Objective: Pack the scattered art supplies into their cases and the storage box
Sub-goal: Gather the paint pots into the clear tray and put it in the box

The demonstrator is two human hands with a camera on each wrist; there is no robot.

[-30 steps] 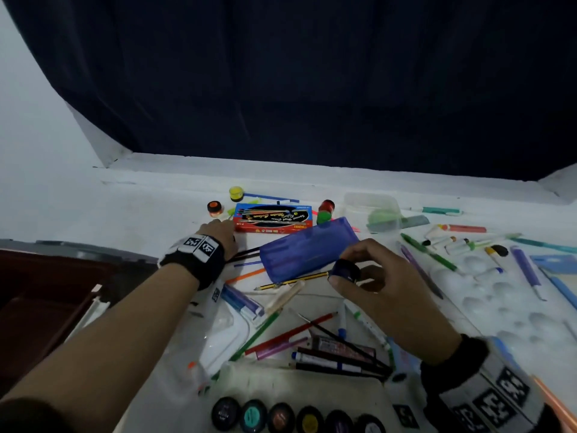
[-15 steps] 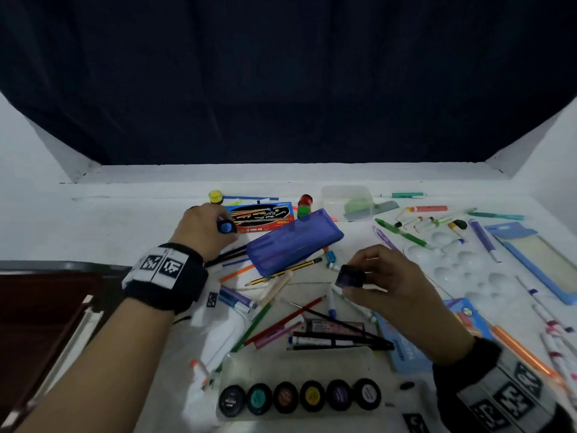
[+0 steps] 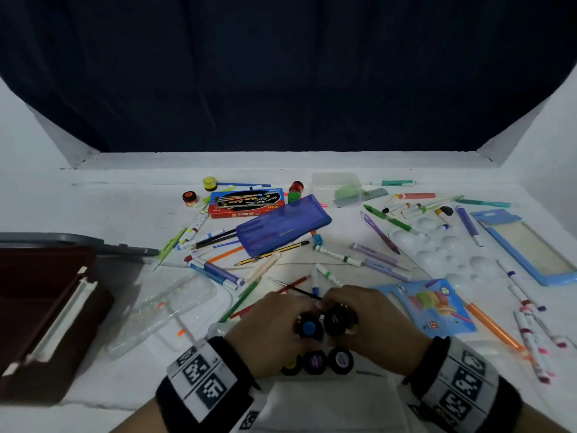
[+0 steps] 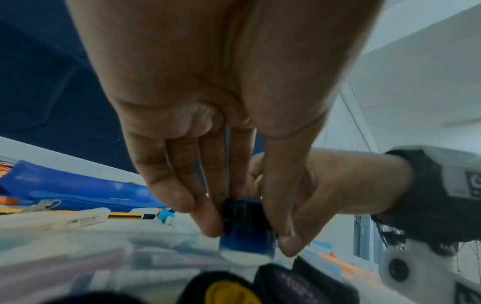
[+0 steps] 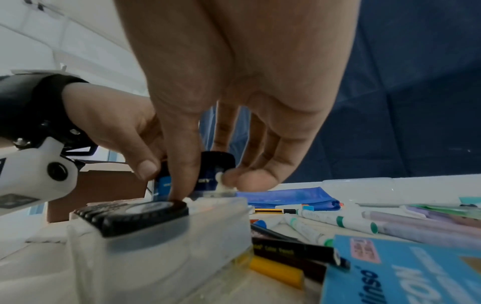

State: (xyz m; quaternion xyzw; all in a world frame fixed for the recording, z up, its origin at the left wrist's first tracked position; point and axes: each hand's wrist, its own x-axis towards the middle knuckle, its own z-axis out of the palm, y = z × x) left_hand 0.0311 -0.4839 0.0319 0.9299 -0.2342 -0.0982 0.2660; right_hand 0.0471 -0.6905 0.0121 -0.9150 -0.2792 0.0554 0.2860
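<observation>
Blue paint pot point(image 4: 246, 228): I hold it upright in my left hand point(image 3: 274, 326), thumb and fingers point(image 4: 205, 218) curled round its ribbed black cap, its base at the far edge of the clear paint case point(image 5: 161, 242). Purple paint pot point(image 3: 335, 318): gripped from above by my right hand point(image 3: 371, 320), fingertips closed on its lid, just beside the blue one and nearly touching it. Both sit at the near centre of the white table point(image 3: 125, 201), between my two wrists. In the case's near row I see three more black-capped pots point(image 3: 315, 360), seated side by side. A dark pencil box point(image 5: 291, 251) lies against the case's right side. Further out: the purple pencil case point(image 3: 282, 225), closed and slanted, over loose pencils and markers; behind it, the red box of brushes point(image 3: 246, 203). To my right, the white palette point(image 3: 437, 245); to my left, the brown storage box point(image 3: 40, 314).
</observation>
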